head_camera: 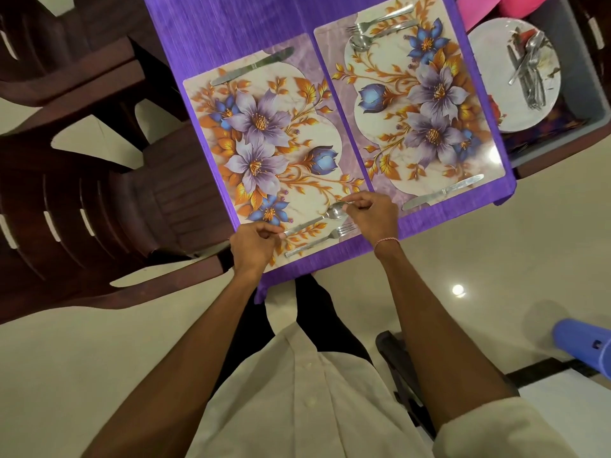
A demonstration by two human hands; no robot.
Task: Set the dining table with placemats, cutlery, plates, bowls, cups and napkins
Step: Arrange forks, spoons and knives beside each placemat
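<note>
The spoon [317, 217] is between my two hands, low over the short end of the floral placemat [264, 143] at the worktop's [215, 28] near edge, towards its left corner. My left hand [253, 244] pinches the tip of the handle between thumb and fingertips, and my right hand [373, 214] pinches the rim of the bowl. I can't tell whether the spoon is touching the mat or just above it.

The job now, as I judge it, is to line it up. The fork [319, 241] lies just beside it, closer to the near edge, so I want the spoon parallel to it with a small even gap and the handle ends level. I should set it down flat, bowl up, and let go with both hands together so it doesn't swing. I must not nudge the fork with my knuckles.

This mat's knife [253, 66] lies across its far end. The second placemat [429, 94], along the right edge, shows the pattern to match: fork and spoon paired at one end, knife at the other.

Beyond the right edge a grey tub [588, 77] holds white plates [496, 94] and spare cutlery [529, 71], which I reckon come next.
</note>
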